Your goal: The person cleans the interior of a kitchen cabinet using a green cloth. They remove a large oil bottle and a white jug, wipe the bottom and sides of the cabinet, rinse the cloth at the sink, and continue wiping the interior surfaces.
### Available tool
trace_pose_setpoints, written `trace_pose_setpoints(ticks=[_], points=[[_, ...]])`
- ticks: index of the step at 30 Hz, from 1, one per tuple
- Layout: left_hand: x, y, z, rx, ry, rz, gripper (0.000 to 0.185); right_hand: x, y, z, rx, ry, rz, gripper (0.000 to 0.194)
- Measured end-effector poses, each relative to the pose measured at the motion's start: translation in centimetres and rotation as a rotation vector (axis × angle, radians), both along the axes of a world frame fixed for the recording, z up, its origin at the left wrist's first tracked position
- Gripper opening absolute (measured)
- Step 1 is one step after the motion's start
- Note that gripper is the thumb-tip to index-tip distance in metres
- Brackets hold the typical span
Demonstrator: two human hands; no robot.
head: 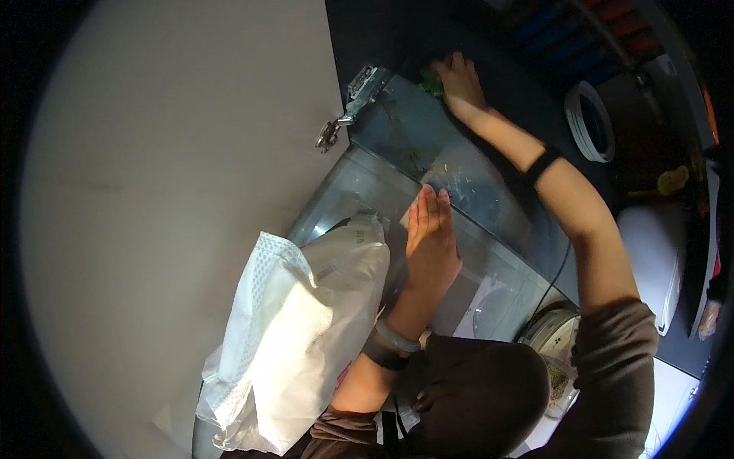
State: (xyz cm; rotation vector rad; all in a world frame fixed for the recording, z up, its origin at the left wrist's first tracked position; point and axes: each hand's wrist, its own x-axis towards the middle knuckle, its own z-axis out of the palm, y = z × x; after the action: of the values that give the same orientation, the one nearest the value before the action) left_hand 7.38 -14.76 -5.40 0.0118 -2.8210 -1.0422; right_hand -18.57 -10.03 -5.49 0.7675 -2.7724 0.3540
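My right hand reaches far out over a dark surface, its fingers around a crumpled green piece, perhaps a cloth or sponge, mostly hidden under them. Closer to me, my left hand lies palm down with fingers stretched at the front edge of a smeared grey shelf surface. A pale patch shows beside its fingertips; I cannot tell what it is. Left of that hand stands a white plastic pack, with a dimpled white tissue sheet at its left.
A metal hinge projects at the pale wall or door panel. To the right are a round white-rimmed container, a white box-like object and a yellow object. A clear round tub and a black cable lie near my right arm.
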Motion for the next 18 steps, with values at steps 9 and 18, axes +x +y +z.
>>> trace_pose_setpoints(ticks=[9, 18], points=[[-0.3, 0.1, 0.2, 0.000, -0.010, 0.002, 0.079, 6.7, 4.5, 2.5, -0.073, -0.188, 0.320, 0.022], [-0.2, -0.1, 0.5, 0.030, -0.018, -0.003, 0.079, -3.9, 1.4, 1.6, 0.023, 0.107, -0.087, 0.022]])
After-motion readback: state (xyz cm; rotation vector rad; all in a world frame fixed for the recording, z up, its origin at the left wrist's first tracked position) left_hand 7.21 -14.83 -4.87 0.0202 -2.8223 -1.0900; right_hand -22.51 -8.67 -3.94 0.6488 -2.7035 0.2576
